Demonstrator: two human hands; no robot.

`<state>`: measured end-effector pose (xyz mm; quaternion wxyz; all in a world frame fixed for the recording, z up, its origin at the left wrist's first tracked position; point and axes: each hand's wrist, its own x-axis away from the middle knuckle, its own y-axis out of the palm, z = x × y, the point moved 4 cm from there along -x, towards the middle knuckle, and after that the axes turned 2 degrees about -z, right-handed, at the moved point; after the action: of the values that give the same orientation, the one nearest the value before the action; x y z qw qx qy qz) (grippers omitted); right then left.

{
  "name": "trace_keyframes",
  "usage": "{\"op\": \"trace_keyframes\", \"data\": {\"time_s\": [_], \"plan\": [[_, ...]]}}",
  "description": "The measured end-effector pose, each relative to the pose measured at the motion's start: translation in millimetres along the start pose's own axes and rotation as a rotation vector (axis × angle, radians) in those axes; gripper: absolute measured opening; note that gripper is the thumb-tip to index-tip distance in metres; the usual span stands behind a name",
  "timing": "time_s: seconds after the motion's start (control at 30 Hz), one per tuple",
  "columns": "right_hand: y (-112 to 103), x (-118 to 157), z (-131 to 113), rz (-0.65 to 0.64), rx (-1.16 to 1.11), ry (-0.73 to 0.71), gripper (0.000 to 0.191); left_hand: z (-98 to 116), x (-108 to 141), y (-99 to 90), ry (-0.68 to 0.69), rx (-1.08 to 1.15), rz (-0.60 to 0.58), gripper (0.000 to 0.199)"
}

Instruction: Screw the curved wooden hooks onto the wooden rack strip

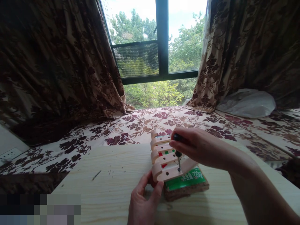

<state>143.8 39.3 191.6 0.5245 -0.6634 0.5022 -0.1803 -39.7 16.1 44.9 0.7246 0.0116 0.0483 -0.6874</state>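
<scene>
A cream-coloured slatted piece (pixel 164 148) with rounded left ends and dark screw holes rests on a block with a green and white printed label (pixel 187 181). My right hand (pixel 194 143) is wrapped round the dark handle of a screwdriver (pixel 179 162), whose metal shaft points down and meets a hole near the front edge of the piece. At the piece's front left corner, my left hand (pixel 146 193) grips it between thumb and fingers. Part of the piece's right side is hidden behind my right hand.
The pale wooden board (pixel 112 175) carries a small dark sliver (pixel 96 175) and several crumbs at the left. Behind it lies flowered cloth (pixel 150 120), with a white plastic bag (pixel 248 103) at the back right. Curtains frame a window.
</scene>
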Motion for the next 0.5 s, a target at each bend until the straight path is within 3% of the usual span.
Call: {"op": "trace_keyframes", "data": {"time_s": [0.2,0.37,0.5], "plan": [[3,-5,11,0.068,0.106,0.116,0.03,6,1,1.2,0.053,-0.084,0.007,0.041],[-2,1,7,0.028,0.021,0.049,0.021,25,10,-3.4,0.336,-0.224,0.153,0.035],[-2,-1,9,0.021,0.02,0.062,0.022,34,17,-3.6,0.552,-0.348,0.201,0.027]]}}
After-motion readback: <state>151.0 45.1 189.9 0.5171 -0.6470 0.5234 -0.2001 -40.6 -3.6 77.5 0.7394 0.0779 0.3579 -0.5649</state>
